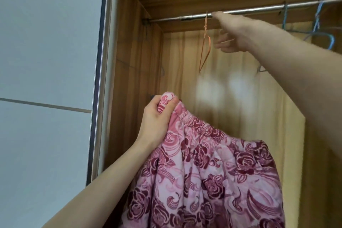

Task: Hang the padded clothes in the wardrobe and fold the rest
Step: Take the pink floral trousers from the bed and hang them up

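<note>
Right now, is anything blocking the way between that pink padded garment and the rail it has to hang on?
Nothing visible does. The left hand holds the garment up below the rail, with open space between them. The right hand is at the orange hanger on the rail. Blue hangers hang further right, out of the way.

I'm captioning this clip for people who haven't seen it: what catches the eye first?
A pink quilted garment with dark red roses fills the lower middle, gripped at its top edge by the left hand. Above it, the right hand holds a thin orange wire hanger hooked on the wardrobe's metal rail.
</note>
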Demonstrator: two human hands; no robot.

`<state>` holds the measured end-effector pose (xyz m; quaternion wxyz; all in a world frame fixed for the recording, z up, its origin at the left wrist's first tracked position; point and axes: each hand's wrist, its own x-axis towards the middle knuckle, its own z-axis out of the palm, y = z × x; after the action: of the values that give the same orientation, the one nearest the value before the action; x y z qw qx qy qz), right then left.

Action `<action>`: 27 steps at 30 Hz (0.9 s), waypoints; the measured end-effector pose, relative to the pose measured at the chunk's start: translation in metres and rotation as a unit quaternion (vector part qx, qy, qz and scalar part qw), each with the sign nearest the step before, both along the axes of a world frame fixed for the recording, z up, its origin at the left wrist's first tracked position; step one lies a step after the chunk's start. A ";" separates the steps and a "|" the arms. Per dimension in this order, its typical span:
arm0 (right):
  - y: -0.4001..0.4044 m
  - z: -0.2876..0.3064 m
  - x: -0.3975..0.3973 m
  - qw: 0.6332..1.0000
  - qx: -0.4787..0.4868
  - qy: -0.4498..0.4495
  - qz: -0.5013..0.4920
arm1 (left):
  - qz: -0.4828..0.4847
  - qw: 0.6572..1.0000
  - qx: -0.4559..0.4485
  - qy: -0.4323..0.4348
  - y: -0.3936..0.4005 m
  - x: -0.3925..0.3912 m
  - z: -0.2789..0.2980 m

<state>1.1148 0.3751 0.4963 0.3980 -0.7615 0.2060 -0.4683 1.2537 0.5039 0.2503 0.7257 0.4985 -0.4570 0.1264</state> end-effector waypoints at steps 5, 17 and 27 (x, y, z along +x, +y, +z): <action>0.001 0.027 0.033 0.988 0.083 0.130 0.019 | -0.005 1.000 0.001 -0.007 -0.002 -0.004 -0.001; -0.033 0.002 0.030 0.993 -0.084 0.051 -0.066 | -0.027 1.000 -0.011 0.000 -0.020 -0.003 -0.009; -0.058 -0.071 0.032 0.987 -0.141 -0.071 0.001 | -0.058 0.998 -0.004 0.001 -0.017 -0.012 -0.019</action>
<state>1.1466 0.3173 0.4253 0.3004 -0.7749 0.1083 -0.5454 1.2421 0.4869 0.2315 0.7344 0.4683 -0.4838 0.0854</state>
